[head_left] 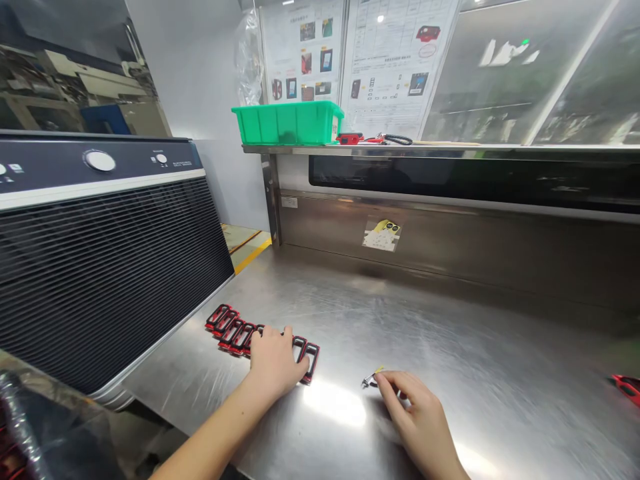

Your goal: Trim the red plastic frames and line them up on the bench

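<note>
My left hand [274,360] lies palm down on a row of several red-and-black rectangular frames [233,335] on the steel bench top [450,347]. It hides the middle of the row, and a few frames show on either side of it. My right hand [415,413] is further right, with its fingertips pinching a small metal tool with a yellow tip [371,379]. The tool's exact kind is too small to tell. A separate red object [626,388] lies at the right edge of the bench, partly cut off by the frame.
A large black ribbed machine panel [100,267] borders the bench on the left. A green plastic bin [287,123] and a red tool with a black coiled cord [375,139] stand on a steel shelf [425,151] above the bench. Dark plastic wrapping [45,433] fills the lower left corner.
</note>
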Demonstrator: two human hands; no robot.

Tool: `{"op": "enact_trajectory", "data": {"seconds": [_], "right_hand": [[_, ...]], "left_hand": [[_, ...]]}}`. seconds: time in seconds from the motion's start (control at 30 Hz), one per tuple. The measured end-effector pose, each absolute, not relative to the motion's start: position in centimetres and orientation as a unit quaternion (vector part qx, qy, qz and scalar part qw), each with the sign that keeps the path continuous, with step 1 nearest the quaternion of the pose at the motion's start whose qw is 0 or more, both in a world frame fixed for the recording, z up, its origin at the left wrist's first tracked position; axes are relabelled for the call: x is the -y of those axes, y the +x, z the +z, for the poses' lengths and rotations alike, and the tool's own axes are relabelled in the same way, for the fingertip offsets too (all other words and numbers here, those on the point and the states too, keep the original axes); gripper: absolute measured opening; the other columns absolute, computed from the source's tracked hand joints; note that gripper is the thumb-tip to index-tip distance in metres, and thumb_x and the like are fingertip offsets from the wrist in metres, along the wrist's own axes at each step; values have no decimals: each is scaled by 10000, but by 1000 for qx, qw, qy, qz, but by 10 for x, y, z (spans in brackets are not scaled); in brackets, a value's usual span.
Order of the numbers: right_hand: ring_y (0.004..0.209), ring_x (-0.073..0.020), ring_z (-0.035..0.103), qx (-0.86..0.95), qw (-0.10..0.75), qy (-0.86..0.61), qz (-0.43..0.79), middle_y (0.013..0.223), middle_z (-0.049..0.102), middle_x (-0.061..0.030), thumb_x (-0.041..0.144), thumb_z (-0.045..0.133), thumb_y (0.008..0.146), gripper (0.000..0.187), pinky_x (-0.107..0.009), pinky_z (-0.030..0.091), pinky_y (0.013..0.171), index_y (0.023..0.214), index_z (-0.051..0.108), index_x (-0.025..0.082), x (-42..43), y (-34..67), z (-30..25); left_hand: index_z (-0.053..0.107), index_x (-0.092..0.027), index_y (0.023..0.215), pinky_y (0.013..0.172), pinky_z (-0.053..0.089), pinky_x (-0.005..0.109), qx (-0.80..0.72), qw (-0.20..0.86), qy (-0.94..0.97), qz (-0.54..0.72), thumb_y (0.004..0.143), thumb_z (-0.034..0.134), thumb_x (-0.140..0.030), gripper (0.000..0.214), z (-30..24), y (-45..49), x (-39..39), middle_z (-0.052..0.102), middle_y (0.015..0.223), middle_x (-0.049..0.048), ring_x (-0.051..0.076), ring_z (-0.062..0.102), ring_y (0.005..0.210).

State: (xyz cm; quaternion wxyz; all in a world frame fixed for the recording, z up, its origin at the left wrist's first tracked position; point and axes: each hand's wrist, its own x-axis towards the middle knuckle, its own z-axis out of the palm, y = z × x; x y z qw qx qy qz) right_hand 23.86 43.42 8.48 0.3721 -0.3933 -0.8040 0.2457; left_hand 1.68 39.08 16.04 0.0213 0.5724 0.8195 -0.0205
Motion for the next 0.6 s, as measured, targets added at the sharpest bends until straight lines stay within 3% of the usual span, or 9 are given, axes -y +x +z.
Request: {"op": "enact_trajectory", "data": {"seconds": [0.2,0.37,0.6], "right_hand": [[668,-215,583,808,364,-394,243,754,645,-68,465,384,937,404,-298,456,604,751,627,200,-436,240,83],[652,-206,571,799,372,-399,253,735,636,-60,458,385,939,403,-290,445,575,742,622,198,-435,237,85],[637,-202,562,778,375,-421,277,719,631,-60,493,361,941,445,-288,435,560,739,627,199,-428,231,91]], "left_hand": [[569,-71,1094,814,360,458,-815,43,577,-21,671,520,-366,518,159,18,-389,649,974,216,373,565,963],[342,-108,1365,885,330,428,-787,64,614,16,654,524,-292,756,149,21,-374,613,1098,165,316,532,1034],[326,-169,1387,883,319,436,-760,106,640,23,665,499,-268,749,148,28,-355,600,1132,141,311,518,1035]]}}
